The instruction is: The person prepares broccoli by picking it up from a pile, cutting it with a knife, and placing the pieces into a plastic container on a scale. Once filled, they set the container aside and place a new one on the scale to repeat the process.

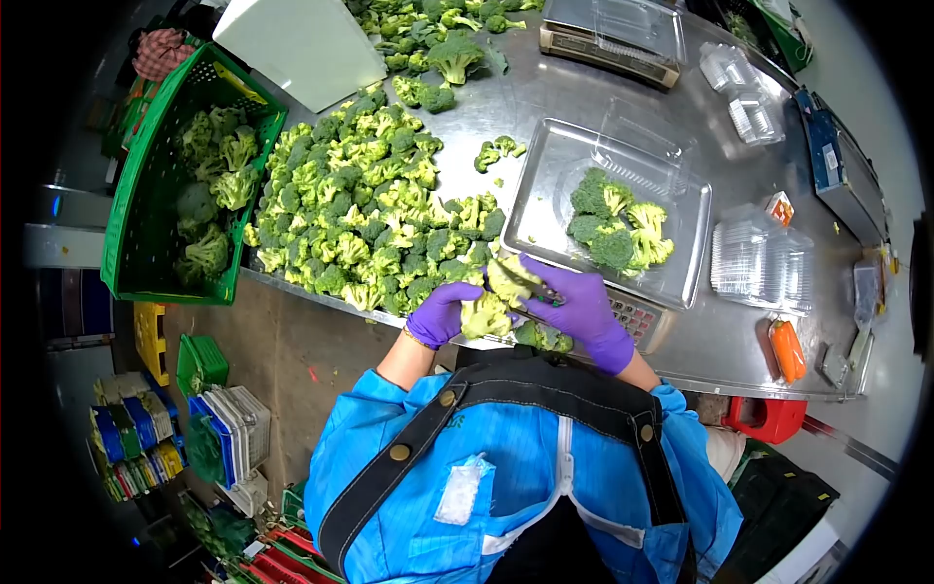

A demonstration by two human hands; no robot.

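My purple-gloved left hand [445, 310] is closed around a pale-stemmed broccoli head [484, 316] at the table's front edge. Close beside it, my purple-gloved right hand [581, 310] grips a dark, thin knife [547, 293], partly hidden by the fingers, against the broccoli. Another green piece [545, 337] shows just below the hands. To the left of them spreads a large pile of cut broccoli florets [355, 200]. Beyond my right hand, several florets [623, 224] lie in a clear plastic clamshell box [647, 146] on the scale's metal tray [545, 180].
At the left, a green crate [122, 248] holds larger broccoli heads. A white bin [302, 49] stands behind the pile. Stacked clear boxes [759, 261], an orange object [786, 350] and a second scale [613, 49] are on the steel table [739, 350].
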